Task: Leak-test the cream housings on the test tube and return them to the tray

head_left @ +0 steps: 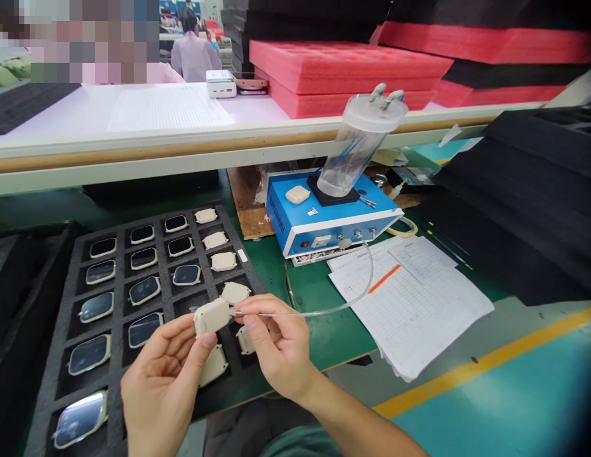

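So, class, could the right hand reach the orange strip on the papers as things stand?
Probably yes: the orange strip lies largely uncovered, though the right hand holds the clear tube.

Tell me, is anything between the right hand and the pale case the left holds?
Only the end of the clear tube that the right hand pinches, at the edge of the pale case in the left hand. Nothing else visible stands between.

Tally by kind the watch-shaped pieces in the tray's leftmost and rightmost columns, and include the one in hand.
Glossy-screened pieces: 5
Plain cream pieces, one of them held in the left hand: 6
Total: 11
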`<state>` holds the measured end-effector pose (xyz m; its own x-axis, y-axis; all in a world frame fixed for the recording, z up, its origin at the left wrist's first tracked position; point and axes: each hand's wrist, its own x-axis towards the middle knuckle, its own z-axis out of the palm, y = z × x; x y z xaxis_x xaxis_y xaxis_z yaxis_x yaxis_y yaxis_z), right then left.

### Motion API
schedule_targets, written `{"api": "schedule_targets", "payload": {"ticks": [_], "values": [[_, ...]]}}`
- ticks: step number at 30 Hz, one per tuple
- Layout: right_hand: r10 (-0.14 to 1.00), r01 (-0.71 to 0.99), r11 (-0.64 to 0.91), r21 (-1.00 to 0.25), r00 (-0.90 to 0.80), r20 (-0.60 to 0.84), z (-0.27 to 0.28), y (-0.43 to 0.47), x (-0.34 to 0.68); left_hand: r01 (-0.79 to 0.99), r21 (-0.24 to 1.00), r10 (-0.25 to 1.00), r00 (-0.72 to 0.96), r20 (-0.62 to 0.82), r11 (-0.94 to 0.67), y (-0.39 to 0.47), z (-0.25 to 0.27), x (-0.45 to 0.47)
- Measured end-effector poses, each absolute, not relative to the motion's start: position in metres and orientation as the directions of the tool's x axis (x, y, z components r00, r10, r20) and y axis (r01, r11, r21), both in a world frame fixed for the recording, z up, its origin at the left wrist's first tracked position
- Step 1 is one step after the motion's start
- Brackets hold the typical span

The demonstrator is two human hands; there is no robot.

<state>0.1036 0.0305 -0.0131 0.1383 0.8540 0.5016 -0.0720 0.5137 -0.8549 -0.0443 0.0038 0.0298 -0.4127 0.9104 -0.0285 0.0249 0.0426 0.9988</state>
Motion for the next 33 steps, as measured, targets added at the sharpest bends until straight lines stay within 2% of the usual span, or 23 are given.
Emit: {"api": "schedule_targets", "payload": {"ticks": [18, 33], "values": [[0.869, -0.059, 0.489, -0.870, 0.116, 0.481, -0.0175, 0.0258, 0.1058, 0.022, 1.000, 0.939, -0.343, -0.013, 0.021, 0.0015, 0.0306, -0.0438], [0.846, -0.059, 0.524, -0.850, 0.148, 0.511, -0.0133, 0.0327, 0.1022, 0.068, 0.997, 0.918, -0.398, 0.002, 0.027, 0.0037, 0.0246, -0.0465]]}}
